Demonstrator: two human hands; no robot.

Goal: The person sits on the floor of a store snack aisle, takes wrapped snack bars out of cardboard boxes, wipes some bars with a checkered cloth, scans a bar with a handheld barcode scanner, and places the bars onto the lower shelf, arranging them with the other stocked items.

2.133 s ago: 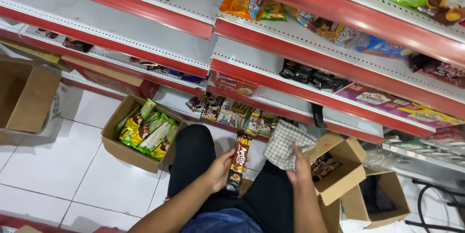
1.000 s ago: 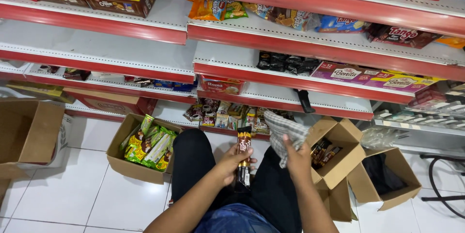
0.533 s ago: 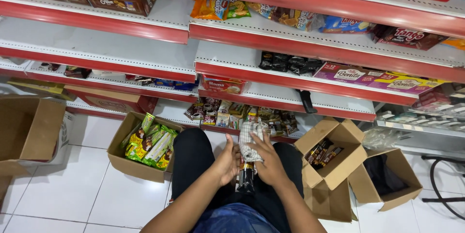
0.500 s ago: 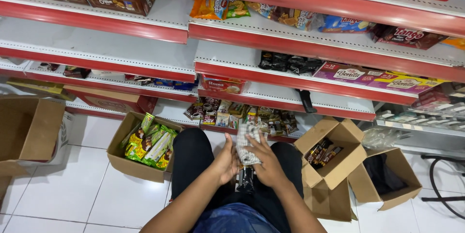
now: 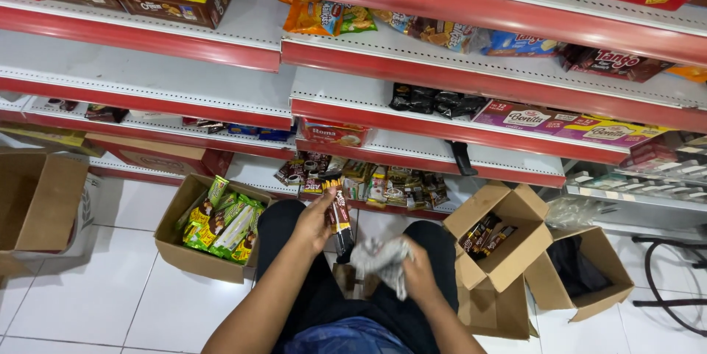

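Hands are working low over the lap: right hand (image 5: pixel 417 271) is clenching one crumpled cloth (image 5: pixel 379 258), left hand (image 5: pixel 317 219) is gripping one strip of snack packets (image 5: pixel 339 216). Beyond, four cardboard boxes are sitting below red shelves (image 5: pixel 412 115).

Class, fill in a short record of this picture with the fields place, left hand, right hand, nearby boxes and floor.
place: shop aisle with red-edged shelves of snacks
left hand: left hand holds a strip of dark snack packets
right hand: right hand grips a crumpled grey cloth
nearby boxes: box of green packets; open box of dark bars
floor: white tiles
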